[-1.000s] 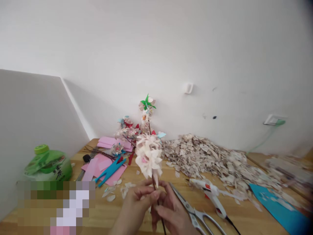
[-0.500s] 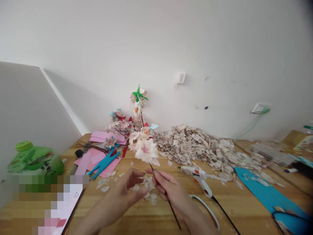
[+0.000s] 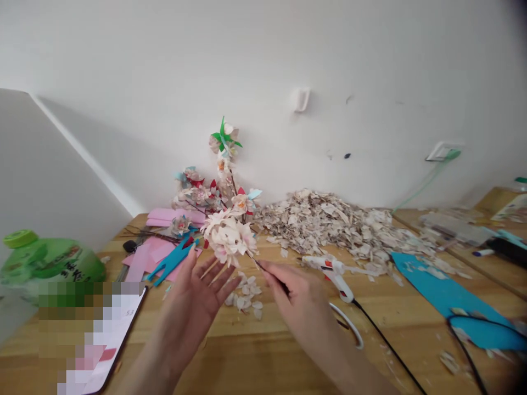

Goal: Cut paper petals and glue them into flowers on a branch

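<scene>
My right hand [image 3: 298,299] is closed around the thin brown stem of a handmade flower [image 3: 228,237]. White petals with pinkish centres form its head, which tilts to the left. Palm up and fingers spread, my left hand [image 3: 195,302] sits just below the flower head; whether its fingertips touch the petals I cannot tell. Behind the flower, more made flowers [image 3: 200,195] on stems stand against the wall, one with green leaves on top. Loose pale petals [image 3: 247,293] lie on the wooden table [image 3: 230,356] between my hands.
A white glue gun [image 3: 335,274] with a black cord lies right of my hands. Dry petals [image 3: 325,225] are heaped along the wall. Blue sheet [image 3: 457,307] lies right; blue scissors [image 3: 173,260], pink paper [image 3: 154,252], a phone [image 3: 123,340] and a green bottle [image 3: 53,263] lie left.
The flower has tipped left and its stem now slants, with my right hand turned over it. My left hand has opened palm up beneath the flower head. The camera view has shifted slightly.
</scene>
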`<state>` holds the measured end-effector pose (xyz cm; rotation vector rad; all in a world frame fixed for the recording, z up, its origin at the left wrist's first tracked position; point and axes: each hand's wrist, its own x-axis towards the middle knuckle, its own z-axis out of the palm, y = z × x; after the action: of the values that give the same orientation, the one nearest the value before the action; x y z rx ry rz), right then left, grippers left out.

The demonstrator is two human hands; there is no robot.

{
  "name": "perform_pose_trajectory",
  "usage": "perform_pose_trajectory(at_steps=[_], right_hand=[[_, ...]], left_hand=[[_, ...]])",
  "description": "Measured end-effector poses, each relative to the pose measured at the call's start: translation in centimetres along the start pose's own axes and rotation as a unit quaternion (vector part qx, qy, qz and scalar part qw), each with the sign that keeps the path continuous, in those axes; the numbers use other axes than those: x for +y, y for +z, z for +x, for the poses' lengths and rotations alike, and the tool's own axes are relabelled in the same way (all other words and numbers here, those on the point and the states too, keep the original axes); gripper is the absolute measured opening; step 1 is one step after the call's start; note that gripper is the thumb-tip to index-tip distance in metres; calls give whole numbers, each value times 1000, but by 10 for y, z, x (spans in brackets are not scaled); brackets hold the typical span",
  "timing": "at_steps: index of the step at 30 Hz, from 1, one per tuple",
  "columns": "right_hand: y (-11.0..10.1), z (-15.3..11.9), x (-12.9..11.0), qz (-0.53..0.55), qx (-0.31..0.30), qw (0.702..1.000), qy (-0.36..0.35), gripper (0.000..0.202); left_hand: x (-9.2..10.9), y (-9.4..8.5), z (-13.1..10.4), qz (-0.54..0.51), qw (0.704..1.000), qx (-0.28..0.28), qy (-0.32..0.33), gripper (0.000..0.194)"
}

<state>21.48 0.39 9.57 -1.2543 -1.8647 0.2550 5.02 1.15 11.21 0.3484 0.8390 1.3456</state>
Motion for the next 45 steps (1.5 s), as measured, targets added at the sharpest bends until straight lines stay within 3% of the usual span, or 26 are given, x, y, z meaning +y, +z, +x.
perform_pose_trajectory(at_steps=[3,9,18,25,30,38,45], right_hand=[[-8,0,0,-52,-7,999,-3,24],[-19,3,-10,-109,-41,993,12,26],[-21,9,-3,-125,-61,990,7,24],[-17,6,-4,-72,-32,997,-20,27],[-14,7,2,-40,-26,997,-65,26],[5,15,22,86,-3,980,-179,27],[25,12,26,149,39,977,-147,15]], left_hand=[[-2,3,0,-10,998,-15,-59,33],[-4,5,7,4,996,-3,-87,35],[2,8,-5,43,999,-8,-32,28],[1,7,-6,53,998,34,4,24],[9,1,-12,7,999,-37,-4,15],[20,2,-34,-16,985,-173,-23,27],[10,-6,-31,-22,983,-181,36,31]])
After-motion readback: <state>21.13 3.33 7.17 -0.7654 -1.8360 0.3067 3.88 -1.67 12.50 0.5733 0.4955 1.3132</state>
